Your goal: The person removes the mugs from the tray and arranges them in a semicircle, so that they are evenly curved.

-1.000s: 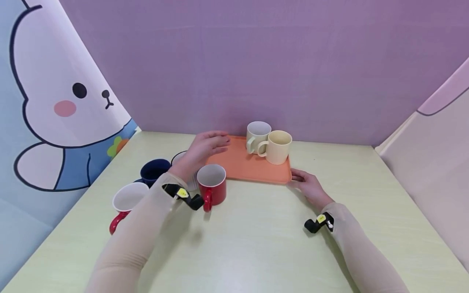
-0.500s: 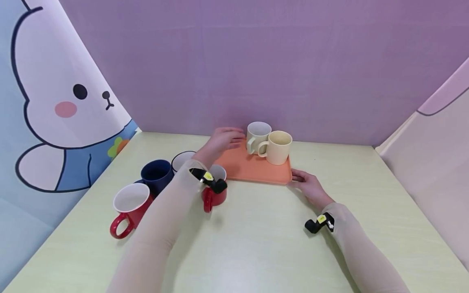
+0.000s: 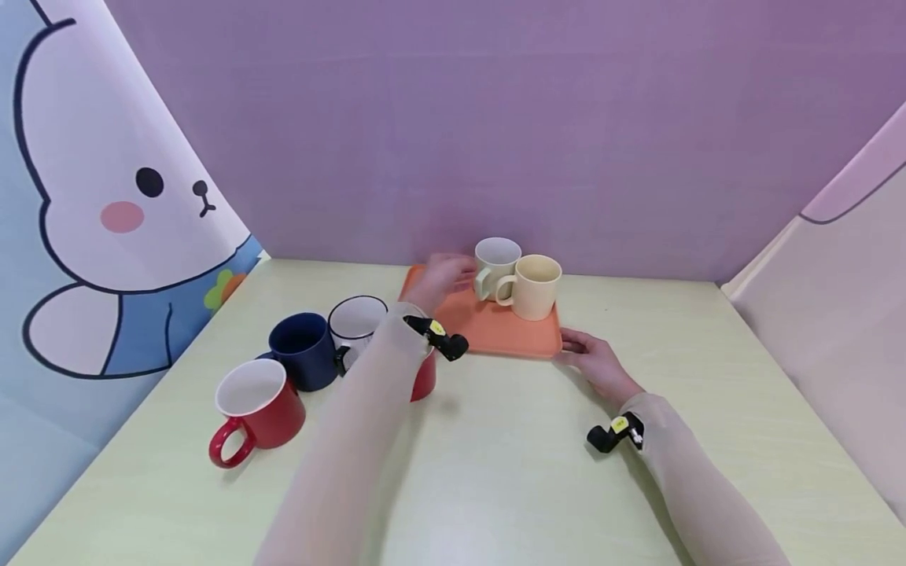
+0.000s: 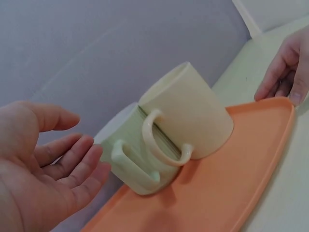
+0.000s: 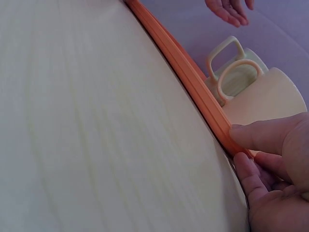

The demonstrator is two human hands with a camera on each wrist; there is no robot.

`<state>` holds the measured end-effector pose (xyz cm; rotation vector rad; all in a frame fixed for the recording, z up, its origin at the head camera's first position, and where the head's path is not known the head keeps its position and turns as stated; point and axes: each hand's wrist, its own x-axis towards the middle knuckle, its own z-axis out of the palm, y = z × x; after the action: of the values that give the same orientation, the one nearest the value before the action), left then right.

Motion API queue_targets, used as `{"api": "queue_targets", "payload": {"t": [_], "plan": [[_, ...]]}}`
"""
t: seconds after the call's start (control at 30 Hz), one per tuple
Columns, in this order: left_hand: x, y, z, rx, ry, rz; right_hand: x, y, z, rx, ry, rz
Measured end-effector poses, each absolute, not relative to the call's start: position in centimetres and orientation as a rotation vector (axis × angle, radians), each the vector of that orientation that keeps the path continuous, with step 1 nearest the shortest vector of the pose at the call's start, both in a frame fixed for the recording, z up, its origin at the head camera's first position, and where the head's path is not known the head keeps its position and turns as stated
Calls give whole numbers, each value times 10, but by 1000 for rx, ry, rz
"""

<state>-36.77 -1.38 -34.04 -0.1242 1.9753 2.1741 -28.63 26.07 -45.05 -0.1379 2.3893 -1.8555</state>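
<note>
An orange tray lies at the back of the table. On it stand a pale green mug and a cream mug, side by side, with handles turned leftward in the head view. My left hand is over the tray's left part, fingers loosely extended toward the pale green mug. In the left wrist view that hand holds nothing; whether its fingertips touch the mug I cannot tell. My right hand pinches the tray's near right corner, its thumb on the rim in the right wrist view.
Left of the tray stand a red mug, a dark blue mug and a white mug with a dark rim. Another red mug is mostly hidden by my left forearm. A purple cloth wall rises behind the table.
My left hand has moved right, over the tray toward the pale green mug. My left forearm now covers most of the nearer red mug. The right hand and the mugs have stayed put.
</note>
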Motion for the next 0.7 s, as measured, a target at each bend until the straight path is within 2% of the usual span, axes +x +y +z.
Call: {"api": "queue_targets", "payload": {"t": [0.3, 0.7], "plan": [[-373, -9, -359, -201, 2010, 2131, -286, 261, -453, -114, 2392, -1846], [-375, -8, -364, -82, 1942, 2017, -286, 260, -454, -122, 2395, -1860]]}}
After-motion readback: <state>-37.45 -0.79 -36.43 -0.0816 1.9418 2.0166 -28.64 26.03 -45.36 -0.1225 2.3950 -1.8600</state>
